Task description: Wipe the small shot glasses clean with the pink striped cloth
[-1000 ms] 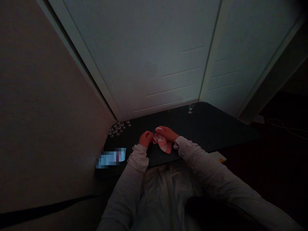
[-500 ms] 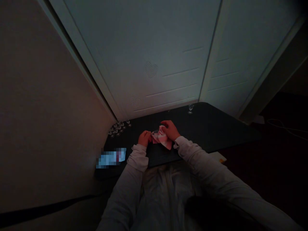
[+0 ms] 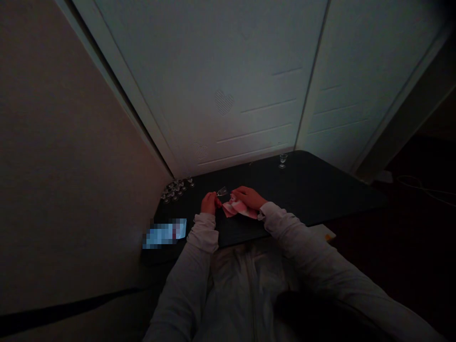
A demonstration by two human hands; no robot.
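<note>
Closed on the base end of a small stemmed glass (image 3: pixel 222 191), my left hand (image 3: pixel 209 203) is above the dark table. The glass is tilted, its bowl pointing to the right. Just to the right, my right hand (image 3: pixel 250 197) grips a pink and white cloth (image 3: pixel 239 208), which hangs loosely below the fingers. A narrow gap separates the glass bowl from my right fingertips. The glass's stem and foot are mostly hidden by my left fingers.
Several small stemmed glasses (image 3: pixel 174 190) crowd the table's far left corner. One more glass (image 3: pixel 282 161) stands upright near the back edge of the dark table (image 3: pixel 313 185). A lit, blurred-out screen or packet (image 3: pixel 166 233) lies at the left. White panels (image 3: pixel 249 95) rise behind.
The glass bowl, earlier mostly covered by the cloth, now shows bare between my hands. My right hand has lowered slightly with the cloth, and my left hand has shifted a little left.
</note>
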